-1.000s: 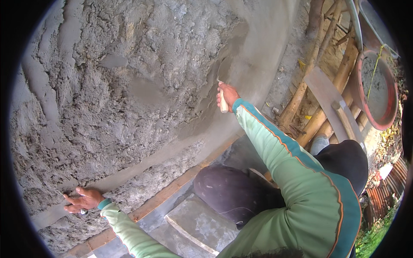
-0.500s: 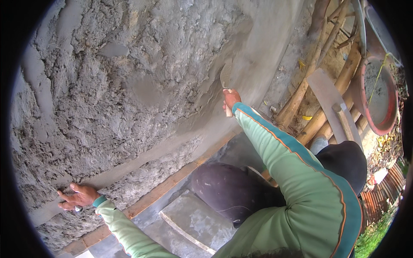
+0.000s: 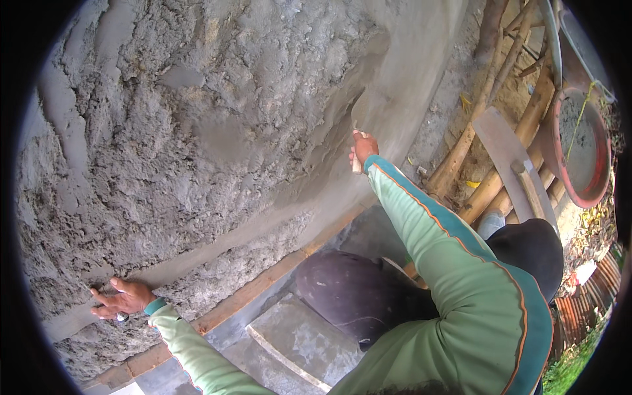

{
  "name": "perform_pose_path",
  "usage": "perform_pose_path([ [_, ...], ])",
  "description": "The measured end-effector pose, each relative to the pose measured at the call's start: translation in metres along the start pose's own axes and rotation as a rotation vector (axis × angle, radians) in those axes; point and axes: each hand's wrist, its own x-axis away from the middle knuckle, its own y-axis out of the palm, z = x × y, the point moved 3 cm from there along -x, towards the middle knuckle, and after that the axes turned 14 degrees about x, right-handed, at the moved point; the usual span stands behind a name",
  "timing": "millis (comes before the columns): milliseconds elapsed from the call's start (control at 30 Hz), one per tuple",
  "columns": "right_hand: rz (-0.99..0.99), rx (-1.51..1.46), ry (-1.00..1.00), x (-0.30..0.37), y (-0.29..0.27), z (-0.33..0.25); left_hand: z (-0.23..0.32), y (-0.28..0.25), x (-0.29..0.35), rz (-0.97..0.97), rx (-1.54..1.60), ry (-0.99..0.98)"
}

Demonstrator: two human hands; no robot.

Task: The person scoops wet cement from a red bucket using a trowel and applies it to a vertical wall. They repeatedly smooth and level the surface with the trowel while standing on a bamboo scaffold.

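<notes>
Rough wet grey mortar (image 3: 171, 151) covers a broad surface at the left and middle. My right hand (image 3: 364, 146) is closed round the pale handle of a small trowel (image 3: 357, 113), whose blade lies against the mortar where the rough part meets a smoother band (image 3: 408, 72). At the lower left, my left hand (image 3: 124, 299) rests with fingers spread on a smooth strip of mortar (image 3: 178, 265). A ring shows on one of its fingers.
A wooden board (image 3: 230, 304) runs along the mortar's lower edge. To the right lie several wooden poles (image 3: 454, 151), a large flat float (image 3: 510, 155) with a wooden handle, and a round reddish basin (image 3: 604, 148) holding grey mortar. Rusty corrugated sheet (image 3: 582, 306) sits at the lower right.
My right hand has moved a little right and down with the trowel, and the blade has turned. The left hand stays in nearly the same place.
</notes>
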Motion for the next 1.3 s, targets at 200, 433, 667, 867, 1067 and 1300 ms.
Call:
perform_pose_path([
  [200,0.028,-0.503,-0.288,0.013,0.005,-0.037,0.002,-0.001,-0.001,-0.012,-0.018,0.027],
  [433,-0.113,-0.362,-0.148,-0.022,0.013,-0.048,0.005,0.001,-0.001,0.005,0.023,-0.006],
  [667,-0.157,-0.487,-0.095,-0.031,0.018,-0.056,0.005,0.007,-0.001,0.005,0.052,-0.017],
  [867,-0.187,-0.389,-0.175,-0.021,0.01,-0.06,0.0,0.001,0.001,-0.007,-0.003,-0.043],
  [1067,-0.325,-0.408,-0.094,-0.038,0.005,-0.058,0.009,0.003,0.0,-0.003,0.045,-0.037],
  [1300,-0.244,-0.425,-0.125,-0.033,0.002,-0.062,0.001,0.001,0.0,-0.005,0.0,-0.018],
])
